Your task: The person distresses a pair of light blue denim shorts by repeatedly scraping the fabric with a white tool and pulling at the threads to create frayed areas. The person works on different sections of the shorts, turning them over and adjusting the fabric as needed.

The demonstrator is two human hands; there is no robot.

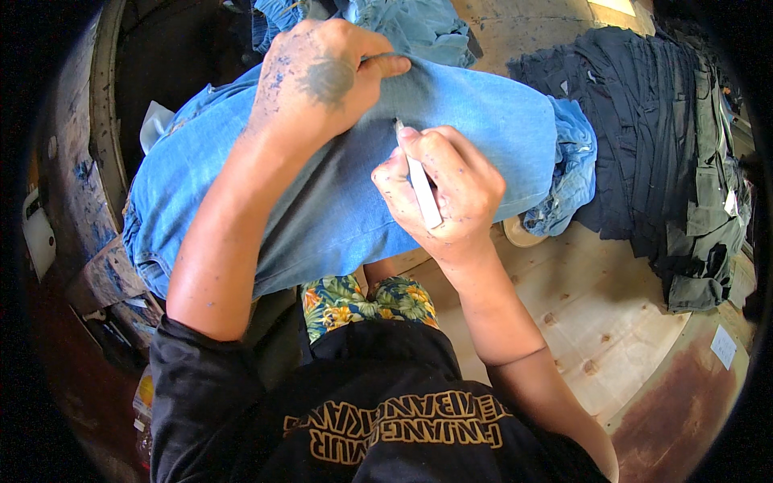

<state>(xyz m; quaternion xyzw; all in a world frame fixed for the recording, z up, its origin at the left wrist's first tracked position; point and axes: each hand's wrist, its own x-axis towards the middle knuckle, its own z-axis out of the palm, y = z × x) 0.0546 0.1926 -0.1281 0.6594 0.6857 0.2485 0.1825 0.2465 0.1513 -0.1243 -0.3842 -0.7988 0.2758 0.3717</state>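
A pair of faded blue jeans lies stretched across in front of me, a leg running to the right with a bunched, frayed end. My left hand, stained with dark specks, is closed at the far edge of the denim; its thumb and forefinger point right and its other fingers are hidden. In my right hand is a slim white knife-like tool, held like a pen. Its narrow tip meets the denim at a small dark spot, or nearly so; I cannot tell which.
A tall stack of dark folded garments stands on the right. More blue denim is heaped beyond my left hand. A worn, paint-stained wooden edge runs along the left. Pale plywood covers the floor at lower right.
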